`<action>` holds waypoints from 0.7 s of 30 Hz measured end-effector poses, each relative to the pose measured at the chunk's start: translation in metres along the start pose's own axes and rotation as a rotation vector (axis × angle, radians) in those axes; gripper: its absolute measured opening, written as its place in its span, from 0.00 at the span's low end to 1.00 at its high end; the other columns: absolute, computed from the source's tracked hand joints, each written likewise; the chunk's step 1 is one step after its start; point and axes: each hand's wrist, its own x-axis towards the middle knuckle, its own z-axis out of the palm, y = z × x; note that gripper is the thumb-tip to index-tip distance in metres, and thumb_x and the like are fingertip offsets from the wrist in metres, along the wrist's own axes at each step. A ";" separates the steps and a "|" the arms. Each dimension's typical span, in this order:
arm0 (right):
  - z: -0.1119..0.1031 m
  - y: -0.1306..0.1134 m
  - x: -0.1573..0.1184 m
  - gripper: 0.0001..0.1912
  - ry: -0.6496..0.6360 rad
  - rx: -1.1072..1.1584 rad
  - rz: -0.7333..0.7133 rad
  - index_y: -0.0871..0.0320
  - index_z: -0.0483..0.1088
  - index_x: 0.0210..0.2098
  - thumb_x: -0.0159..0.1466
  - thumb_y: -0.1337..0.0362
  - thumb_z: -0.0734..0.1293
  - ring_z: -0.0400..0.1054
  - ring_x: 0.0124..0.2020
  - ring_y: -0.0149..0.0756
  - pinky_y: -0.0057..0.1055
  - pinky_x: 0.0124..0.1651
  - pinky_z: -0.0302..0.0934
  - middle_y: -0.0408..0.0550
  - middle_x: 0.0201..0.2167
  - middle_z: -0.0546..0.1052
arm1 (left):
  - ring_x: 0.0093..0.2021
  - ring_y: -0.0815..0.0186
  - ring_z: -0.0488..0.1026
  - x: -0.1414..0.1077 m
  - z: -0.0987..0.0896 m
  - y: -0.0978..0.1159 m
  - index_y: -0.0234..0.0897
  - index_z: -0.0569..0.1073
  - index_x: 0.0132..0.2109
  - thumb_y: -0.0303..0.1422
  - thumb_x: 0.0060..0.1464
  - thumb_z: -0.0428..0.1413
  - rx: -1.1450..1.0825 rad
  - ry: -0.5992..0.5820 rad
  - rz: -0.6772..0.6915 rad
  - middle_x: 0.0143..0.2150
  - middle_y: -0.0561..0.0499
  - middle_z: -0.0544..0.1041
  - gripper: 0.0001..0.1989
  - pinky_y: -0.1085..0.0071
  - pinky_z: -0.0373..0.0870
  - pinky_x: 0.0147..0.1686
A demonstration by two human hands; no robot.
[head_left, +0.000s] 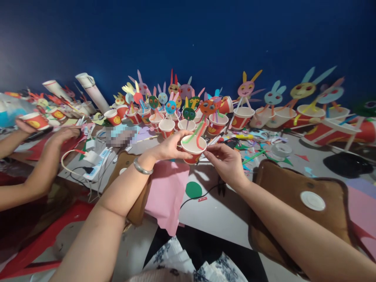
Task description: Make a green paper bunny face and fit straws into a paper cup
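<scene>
My left hand (172,146), with a bangle at the wrist, grips a red and white paper cup (194,145) from its left side. Green and orange-red strips (200,135) stand up out of the cup, joined to an orange paper face (208,107). At the cup's right side is my right hand (226,162), thumb and fingers pinched together near the rim; what they hold, if anything, is too small to tell. Beneath the hands lie a pink sheet (167,192) and a green paper disc (193,190).
Many cups with paper rabbit faces (246,89) line the back by the blue wall. Brown cushions (299,207) lie on both sides. A power strip (98,166) with cables sits left. Another person's hands (63,137) work at far left, one holding a cup.
</scene>
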 end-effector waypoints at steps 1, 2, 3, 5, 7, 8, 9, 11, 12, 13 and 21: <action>0.000 0.001 0.000 0.13 0.002 0.002 -0.010 0.56 0.76 0.36 0.60 0.52 0.72 0.75 0.34 0.39 0.37 0.41 0.70 0.48 0.33 0.81 | 0.58 0.54 0.71 0.000 0.000 0.000 0.36 0.63 0.58 0.36 0.42 0.69 0.009 -0.003 0.007 0.58 0.39 0.71 0.38 0.59 0.69 0.56; 0.001 0.003 0.000 0.13 -0.002 0.006 -0.018 0.56 0.75 0.36 0.60 0.52 0.72 0.75 0.34 0.39 0.37 0.41 0.70 0.48 0.33 0.80 | 0.58 0.53 0.71 0.000 0.000 0.000 0.36 0.64 0.58 0.35 0.41 0.70 0.019 -0.005 0.011 0.59 0.40 0.71 0.38 0.59 0.68 0.57; 0.001 0.004 0.000 0.14 -0.008 0.011 -0.024 0.55 0.75 0.35 0.60 0.51 0.72 0.75 0.34 0.39 0.37 0.41 0.70 0.49 0.33 0.80 | 0.58 0.53 0.71 0.000 0.000 0.000 0.37 0.64 0.57 0.34 0.41 0.70 0.030 -0.007 0.014 0.58 0.40 0.72 0.37 0.58 0.67 0.57; 0.001 0.007 0.000 0.15 -0.018 0.019 -0.033 0.55 0.75 0.35 0.61 0.50 0.71 0.75 0.35 0.39 0.38 0.41 0.71 0.49 0.33 0.80 | 0.57 0.53 0.72 -0.001 0.000 -0.001 0.37 0.65 0.56 0.35 0.40 0.70 0.051 -0.008 0.014 0.57 0.41 0.73 0.37 0.58 0.68 0.56; 0.002 0.008 0.000 0.16 -0.028 0.027 -0.035 0.55 0.74 0.35 0.62 0.48 0.70 0.75 0.35 0.40 0.39 0.41 0.71 0.49 0.33 0.79 | 0.55 0.54 0.73 -0.001 0.000 -0.001 0.37 0.65 0.56 0.36 0.41 0.71 0.063 -0.015 0.012 0.55 0.42 0.74 0.36 0.58 0.68 0.55; 0.002 0.008 0.000 0.16 -0.031 0.035 -0.034 0.55 0.74 0.36 0.62 0.48 0.70 0.75 0.35 0.40 0.39 0.42 0.71 0.49 0.33 0.79 | 0.55 0.54 0.73 -0.001 0.000 -0.001 0.37 0.65 0.56 0.36 0.41 0.71 0.067 -0.015 0.011 0.54 0.42 0.74 0.36 0.58 0.68 0.55; 0.002 0.008 0.000 0.16 -0.035 0.043 -0.031 0.54 0.74 0.36 0.62 0.48 0.70 0.75 0.35 0.40 0.40 0.42 0.72 0.49 0.33 0.79 | 0.55 0.54 0.73 -0.002 0.000 -0.001 0.37 0.65 0.55 0.37 0.41 0.71 0.067 -0.013 0.010 0.54 0.42 0.74 0.36 0.58 0.68 0.55; 0.002 0.007 -0.001 0.17 -0.037 0.053 -0.019 0.54 0.73 0.37 0.62 0.47 0.70 0.75 0.36 0.41 0.41 0.42 0.72 0.49 0.34 0.79 | 0.55 0.54 0.73 -0.002 0.000 -0.002 0.37 0.65 0.56 0.37 0.40 0.72 0.052 -0.004 0.004 0.54 0.42 0.75 0.37 0.57 0.68 0.55; 0.002 0.006 -0.001 0.17 -0.035 0.053 -0.013 0.54 0.73 0.37 0.62 0.46 0.70 0.75 0.36 0.41 0.42 0.43 0.72 0.49 0.34 0.79 | 0.56 0.53 0.73 -0.002 0.000 -0.003 0.37 0.65 0.56 0.38 0.39 0.72 0.037 0.003 0.002 0.55 0.41 0.74 0.39 0.57 0.68 0.56; 0.002 0.006 -0.001 0.18 -0.033 0.051 -0.008 0.54 0.73 0.37 0.61 0.46 0.70 0.76 0.36 0.42 0.42 0.43 0.72 0.49 0.35 0.80 | 0.57 0.53 0.72 -0.001 0.001 -0.003 0.38 0.65 0.57 0.38 0.38 0.73 0.013 0.005 0.003 0.56 0.40 0.74 0.41 0.56 0.68 0.57; 0.007 0.005 -0.004 0.17 -0.104 0.028 -0.004 0.54 0.74 0.37 0.62 0.47 0.70 0.77 0.38 0.43 0.43 0.46 0.72 0.51 0.36 0.81 | 0.65 0.48 0.66 -0.001 -0.004 0.001 0.40 0.63 0.64 0.41 0.37 0.73 -0.017 -0.109 0.047 0.66 0.37 0.67 0.48 0.50 0.65 0.62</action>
